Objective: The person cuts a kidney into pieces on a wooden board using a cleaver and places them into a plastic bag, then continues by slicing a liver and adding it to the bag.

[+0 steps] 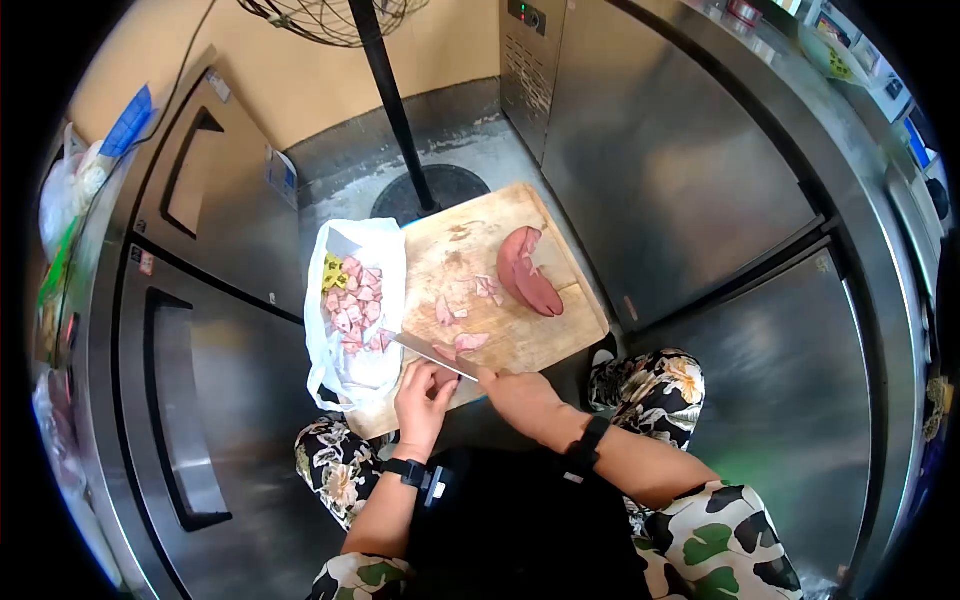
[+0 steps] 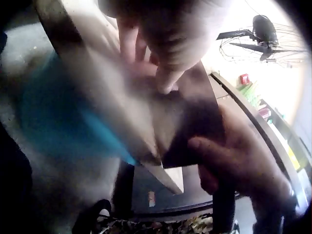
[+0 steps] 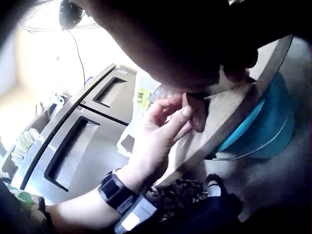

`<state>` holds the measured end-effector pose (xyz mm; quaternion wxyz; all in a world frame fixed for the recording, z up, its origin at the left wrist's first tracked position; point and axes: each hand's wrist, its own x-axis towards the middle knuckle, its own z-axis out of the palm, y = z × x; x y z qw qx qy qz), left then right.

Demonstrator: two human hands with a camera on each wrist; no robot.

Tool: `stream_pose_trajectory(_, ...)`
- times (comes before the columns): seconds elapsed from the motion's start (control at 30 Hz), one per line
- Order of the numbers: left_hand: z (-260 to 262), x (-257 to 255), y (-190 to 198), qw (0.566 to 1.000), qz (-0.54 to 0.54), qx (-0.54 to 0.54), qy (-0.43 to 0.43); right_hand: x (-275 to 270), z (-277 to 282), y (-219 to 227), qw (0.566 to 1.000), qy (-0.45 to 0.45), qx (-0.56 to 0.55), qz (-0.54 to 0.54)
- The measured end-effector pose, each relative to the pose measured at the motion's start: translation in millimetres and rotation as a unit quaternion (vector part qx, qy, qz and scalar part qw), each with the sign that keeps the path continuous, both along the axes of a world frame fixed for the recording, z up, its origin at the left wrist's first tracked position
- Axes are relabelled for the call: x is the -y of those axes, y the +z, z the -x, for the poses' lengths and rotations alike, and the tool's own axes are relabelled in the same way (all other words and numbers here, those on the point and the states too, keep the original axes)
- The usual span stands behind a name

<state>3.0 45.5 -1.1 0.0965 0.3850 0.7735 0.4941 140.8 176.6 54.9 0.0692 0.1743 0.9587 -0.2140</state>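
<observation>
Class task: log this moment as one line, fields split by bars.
left hand: pinches meat piece | right hand: grips knife | board: large curved meat, small pieces | white bag: cubed meat

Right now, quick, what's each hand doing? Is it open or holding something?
Left hand: closed, pinching a piece of meat.
Right hand: closed, holding the knife by its handle.

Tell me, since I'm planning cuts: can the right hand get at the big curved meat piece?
Probably yes: only bare cutting board lies between the right hand and the big curved meat piece, though that hand grips the knife.
</observation>
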Motion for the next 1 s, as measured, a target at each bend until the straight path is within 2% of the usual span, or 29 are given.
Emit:
stream_pose_trajectory(0.1,5,3,-1,0.997,0.030,0.065,-0.006,-12,-20,14,0.999,0.022,-0.023,-0.014)
stream_pose_trajectory(0.2,9,-8,14,0.991,-0.080,0.102,0.035,-17,-26,25,0.998,0.002,-0.063,0.021)
stream_pose_trajectory(0.23,12,-11,23,0.981,-0.085,0.171,0.038,-19,-24,27,0.996,-0.009,-0.074,0.039)
stream_pose_trajectory(0.27,16,-15,34,0.970,-0.091,0.225,0.003,-19,-23,25,0.990,-0.013,-0.123,0.073)
stream_pose_trajectory(0.3,19,-19,41,0.911,-0.148,0.386,0.016,-18,-21,24,0.979,-0.017,-0.171,0.108)
stream_pose_trajectory(0.33,21,-22,47,0.821,-0.201,0.534,0.027,-18,-19,24,0.965,-0.021,-0.218,0.143)
stream_pose_trajectory(0.37,26,-23,50,0.790,-0.210,0.575,-0.025,-20,-18,25,0.941,-0.059,-0.181,0.279)
stream_pose_trajectory(0.4,32,-24,50,0.755,-0.217,0.614,-0.077,-21,-17,41,0.896,-0.096,-0.139,0.410)
stream_pose_trajectory(0.43,37,-25,48,0.716,-0.223,0.649,-0.129,-22,-16,51,0.832,-0.130,-0.093,0.531)
stream_pose_trajectory(0.47,38,-25,41,0.723,-0.216,0.651,-0.087,-22,-16,50,0.802,-0.137,-0.102,0.572)
stream_pose_trajectory(0.53,26,-35,58,0.723,-0.209,0.655,-0.064,-21,-18,44,0.737,-0.153,-0.117,0.648)
stream_pose_trajectory(0.63,28,-44,60,0.676,-0.175,0.712,-0.075,-33,-13,18,0.690,-0.159,-0.107,0.698)
stream_pose_trajectory(0.67,34,-48,45,0.698,-0.165,0.695,-0.050,-38,-12,6,0.678,-0.163,-0.102,0.710)
stream_pose_trajectory(0.7,39,-55,41,0.718,-0.154,0.679,-0.022,-44,-10,1,0.705,-0.197,-0.091,0.676)
stream_pose_trajectory(0.73,39,-58,35,0.735,-0.145,0.662,0.007,-50,-12,-3,0.712,-0.225,-0.089,0.659)
stream_pose_trajectory(0.77,36,-55,29,0.782,-0.139,0.608,0.000,-57,-18,-8,0.687,-0.240,-0.107,0.678)
stream_pose_trajectory(0.83,34,-54,29,0.845,-0.111,0.524,0.010,-73,-36,0,0.641,-0.260,-0.151,0.706)
stream_pose_trajectory(0.87,32,-53,33,0.874,-0.092,0.476,0.011,-81,-49,6,0.600,-0.254,-0.194,0.734)
stream_pose_trajectory(0.9,31,-51,27,0.912,-0.066,0.405,-0.006,-85,-59,19,0.558,-0.286,-0.222,0.746)
stream_pose_trajectory(0.93,31,-48,20,0.943,-0.039,0.331,-0.024,-90,-69,32,0.552,-0.299,-0.246,0.739)
stream_pose_trajectory(1.0,26,-42,19,0.985,0.049,0.157,-0.048,-101,-91,38,0.507,-0.300,-0.302,0.749)
